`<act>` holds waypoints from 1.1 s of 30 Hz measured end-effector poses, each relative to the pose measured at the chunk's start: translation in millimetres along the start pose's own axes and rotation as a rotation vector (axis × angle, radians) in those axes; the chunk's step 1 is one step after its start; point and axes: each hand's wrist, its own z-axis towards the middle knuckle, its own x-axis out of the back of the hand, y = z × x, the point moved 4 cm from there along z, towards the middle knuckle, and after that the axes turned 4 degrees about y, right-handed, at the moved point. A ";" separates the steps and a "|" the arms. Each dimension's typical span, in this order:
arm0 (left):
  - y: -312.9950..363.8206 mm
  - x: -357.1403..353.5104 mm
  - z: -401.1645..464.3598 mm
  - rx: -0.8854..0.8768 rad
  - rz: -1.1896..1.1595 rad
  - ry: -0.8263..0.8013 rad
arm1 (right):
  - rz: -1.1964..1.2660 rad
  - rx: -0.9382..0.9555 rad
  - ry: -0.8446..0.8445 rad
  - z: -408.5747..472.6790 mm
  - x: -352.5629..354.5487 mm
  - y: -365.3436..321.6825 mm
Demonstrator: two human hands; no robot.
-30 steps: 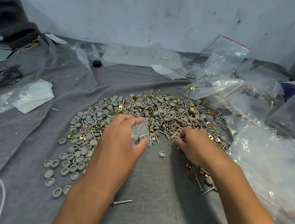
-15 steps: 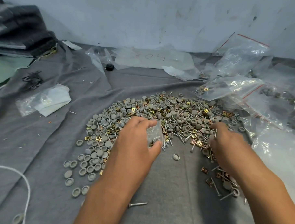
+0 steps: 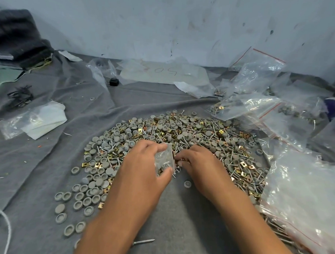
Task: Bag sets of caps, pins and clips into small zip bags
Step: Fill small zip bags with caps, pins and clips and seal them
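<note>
I hold the small zip bag (image 3: 165,159) in my left hand (image 3: 141,170), fingers over its top edge and thumb under it, so its mouth faces right toward the other hand; a few pins already show through the plastic. My right hand (image 3: 197,164) sits just beside the mouth with fingertips curled together over the pile (image 3: 181,139), pinching what looks like brass clips (the fingers hide exactly what). I keep the bag low, right at the near edge of the mixed caps, pins and clips on the grey cloth (image 3: 46,160), so each pick travels only a short way. Filled bags (image 3: 246,105) lie off to the right, well apart. One loose cap (image 3: 187,184) lies just below my right hand.
</note>
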 end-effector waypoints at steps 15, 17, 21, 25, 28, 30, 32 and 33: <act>0.3 -0.4 -0.7 0.009 0.016 -0.022 | 0.392 0.200 0.386 -22.6 48.9 -23.0; 1.8 -1.6 -0.1 0.000 0.024 -0.027 | 0.331 0.325 0.418 -29.9 55.2 -35.8; 3.3 -3.3 0.4 -0.016 0.011 -0.040 | 0.111 0.458 0.390 -34.5 52.1 -46.7; 8.4 -2.5 0.6 -0.083 0.004 -0.050 | 0.218 0.420 0.387 -34.2 50.9 -42.2; 15.1 6.6 1.0 -0.162 -0.082 -0.054 | 0.071 0.396 0.482 -35.0 58.3 -32.7; 16.8 14.0 1.4 -0.213 -0.076 -0.039 | -0.036 0.389 0.517 -36.0 62.4 -26.8; 19.1 20.8 2.3 -0.293 -0.070 0.024 | -0.023 0.415 0.562 -37.7 68.7 -24.0; 20.5 25.0 2.5 -0.330 -0.100 0.068 | 0.012 0.431 0.588 -38.9 72.4 -23.8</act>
